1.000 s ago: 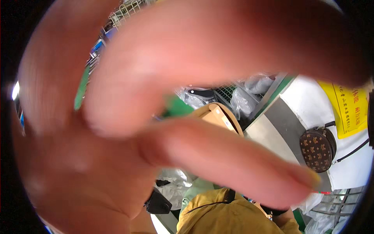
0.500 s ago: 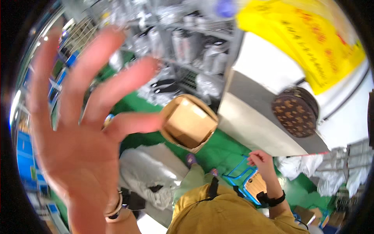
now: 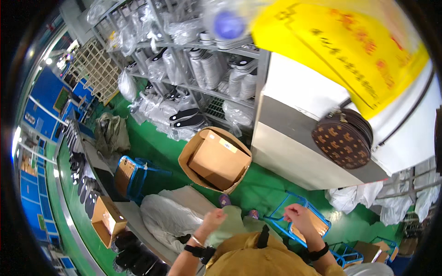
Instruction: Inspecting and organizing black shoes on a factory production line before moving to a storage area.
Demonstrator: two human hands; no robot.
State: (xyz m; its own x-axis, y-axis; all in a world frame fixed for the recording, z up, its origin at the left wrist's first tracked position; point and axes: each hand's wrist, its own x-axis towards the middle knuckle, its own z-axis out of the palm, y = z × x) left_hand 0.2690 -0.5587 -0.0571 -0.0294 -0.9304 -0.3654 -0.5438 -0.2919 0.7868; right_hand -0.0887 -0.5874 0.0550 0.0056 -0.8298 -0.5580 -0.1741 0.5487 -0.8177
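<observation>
both hands [image 3: 258, 218] raised, curled, above blue stool [image 3: 317, 221].

- The left hand [image 3: 214, 217] is seen low in the view, raised in front of the chest and loosely curled; a thin bangle and a dark strap are worn at its wrist.
- A pale green cloth [image 3: 230, 224] is touched by that hand; it is bunched and crumpled just beside the fingers, over the mustard-coloured top.
- The right hand [image 3: 297, 216] is held apart from the left at about the same height, fingers bent inward; whether anything is pinched in it cannot be told. A dark band is worn at its wrist.
- A blue metal stool [image 3: 301, 202] with a brown seat is seen just behind the right hand, on the green floor.
</observation>
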